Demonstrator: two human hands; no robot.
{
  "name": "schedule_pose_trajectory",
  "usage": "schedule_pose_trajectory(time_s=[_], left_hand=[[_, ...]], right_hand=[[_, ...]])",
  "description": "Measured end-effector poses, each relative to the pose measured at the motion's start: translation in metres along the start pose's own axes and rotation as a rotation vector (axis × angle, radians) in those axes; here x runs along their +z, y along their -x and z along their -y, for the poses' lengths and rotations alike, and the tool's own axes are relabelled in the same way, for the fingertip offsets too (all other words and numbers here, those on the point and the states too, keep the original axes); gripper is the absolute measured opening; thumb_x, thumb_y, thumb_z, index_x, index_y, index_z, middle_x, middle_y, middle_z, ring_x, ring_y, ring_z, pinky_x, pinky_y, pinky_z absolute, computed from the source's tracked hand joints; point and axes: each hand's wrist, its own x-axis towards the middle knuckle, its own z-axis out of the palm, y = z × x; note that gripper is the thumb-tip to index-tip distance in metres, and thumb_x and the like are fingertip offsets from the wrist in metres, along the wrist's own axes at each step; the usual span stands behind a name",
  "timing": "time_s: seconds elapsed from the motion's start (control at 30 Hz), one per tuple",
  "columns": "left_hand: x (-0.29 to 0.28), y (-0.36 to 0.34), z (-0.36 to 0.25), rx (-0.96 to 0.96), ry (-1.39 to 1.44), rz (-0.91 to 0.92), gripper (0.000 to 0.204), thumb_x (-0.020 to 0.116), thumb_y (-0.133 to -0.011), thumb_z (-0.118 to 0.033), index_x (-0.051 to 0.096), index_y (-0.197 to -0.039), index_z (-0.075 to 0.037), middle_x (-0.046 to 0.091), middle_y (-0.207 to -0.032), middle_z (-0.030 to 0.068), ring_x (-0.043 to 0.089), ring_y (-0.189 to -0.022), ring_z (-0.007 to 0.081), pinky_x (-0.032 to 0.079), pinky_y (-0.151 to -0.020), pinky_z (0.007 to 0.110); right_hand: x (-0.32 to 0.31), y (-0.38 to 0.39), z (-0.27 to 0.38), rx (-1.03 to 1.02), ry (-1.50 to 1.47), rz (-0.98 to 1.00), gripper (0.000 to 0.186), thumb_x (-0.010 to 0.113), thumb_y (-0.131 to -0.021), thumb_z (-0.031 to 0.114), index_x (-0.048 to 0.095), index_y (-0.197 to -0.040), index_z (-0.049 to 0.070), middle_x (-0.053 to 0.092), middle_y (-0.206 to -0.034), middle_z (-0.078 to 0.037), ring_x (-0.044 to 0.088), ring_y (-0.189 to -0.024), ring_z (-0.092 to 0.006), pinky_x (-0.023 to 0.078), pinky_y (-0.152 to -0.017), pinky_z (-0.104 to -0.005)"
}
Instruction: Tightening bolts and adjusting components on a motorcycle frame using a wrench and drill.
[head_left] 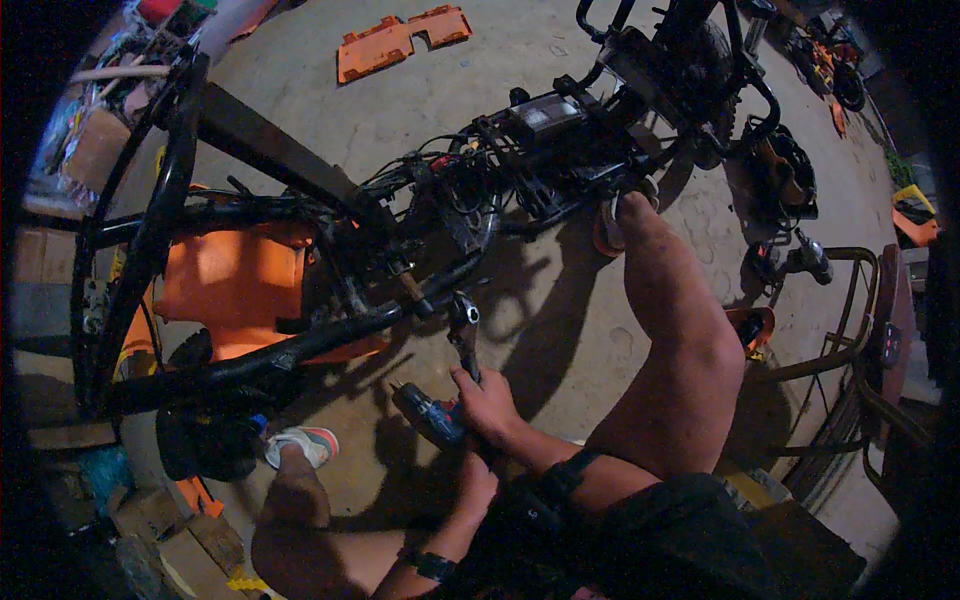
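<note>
1. Right hand (488, 402): closed around the handle of a ratchet wrench (463, 340), its head pointing away from the person, near the black tubular frame (300, 352).
2. Left hand (477, 478): appeared closed on the rear of a power drill (430, 415); the fingers were hidden, so their exact placement could not be told.
3. Drill position: beside the right hand, above the floor (590, 350), bit toward the frame.
4. Handling, wrench: judged stiff, dense and slippery if oiled; best held low on the handle.
5. Handling, drill: judged rigid and fairly heavy; best held by its grip, clear of the bit.
</note>
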Motion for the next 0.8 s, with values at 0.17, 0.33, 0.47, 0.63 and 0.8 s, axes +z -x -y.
schedule_pose_trajectory(time_s=[0.17,0.33,0.47,0.63,0.8], left_hand=[[-0.007,-0.012,0.021,-0.003,-0.039,0.045,0.051,0.044,-0.091,-0.029,0.033,-0.134,-0.005,0.042,-0.13,0.0115,0.042,-0.12,0.0259,0.037,-0.1,0.038],[-0.016,-0.021,0.035,-0.012,-0.042,0.057,0.051,0.038,-0.093,-0.035,0.032,-0.136,-0.007,0.041,-0.131,0.0104,0.042,-0.12,0.0253,0.037,-0.1,0.038],[-0.019,-0.024,0.035,-0.034,-0.026,0.086,0.051,0.033,-0.095,-0.039,0.031,-0.137,-0.008,0.04,-0.132,0.0095,0.042,-0.119,0.0248,0.038,-0.099,0.038],[0.006,-0.004,-0.005,-0.144,0.07,0.185,0.057,0.044,-0.094,-0.022,0.018,-0.143,-0.009,0.03,-0.14,0.0093,0.034,-0.127,0.022,0.033,-0.104,0.035],[0.011,0.002,-0.02,-0.024,-0.143,0.247,0.061,0.049,-0.09,-0.015,0.018,-0.142,-0.006,0.029,-0.141,0.0107,0.03,-0.13,0.0238,0.029,-0.106,0.035]], right_hand=[[-0.004,-0.003,0.01,-0.041,0.098,-0.003,0.044,0.053,-0.088,0.043,0.056,-0.082,0.0,0.058,-0.065,-0.009,0.056,-0.061,-0.0179,0.045,-0.059,-0.0345],[-0.009,0.003,0.023,-0.022,0.079,0.057,0.046,0.054,-0.087,0.045,0.057,-0.081,0.0,0.057,-0.064,-0.009,0.057,-0.061,-0.0181,0.045,-0.059,-0.0348],[-0.006,0.004,0.025,-0.017,0.094,0.048,0.046,0.055,-0.085,0.045,0.057,-0.081,0.0,0.058,-0.064,-0.011,0.058,-0.061,-0.0209,0.046,-0.06,-0.0359],[-0.004,0.004,0.014,-0.126,0.161,-0.119,0.044,0.059,-0.082,0.043,0.058,-0.083,-0.001,0.059,-0.064,-0.014,0.059,-0.06,-0.0244,0.047,-0.061,-0.0373],[-0.005,0.012,0.017,-0.209,0.273,-0.186,0.041,0.063,-0.077,0.039,0.057,-0.083,-0.001,0.059,-0.062,-0.015,0.059,-0.059,-0.0241,0.046,-0.059,-0.0374]])
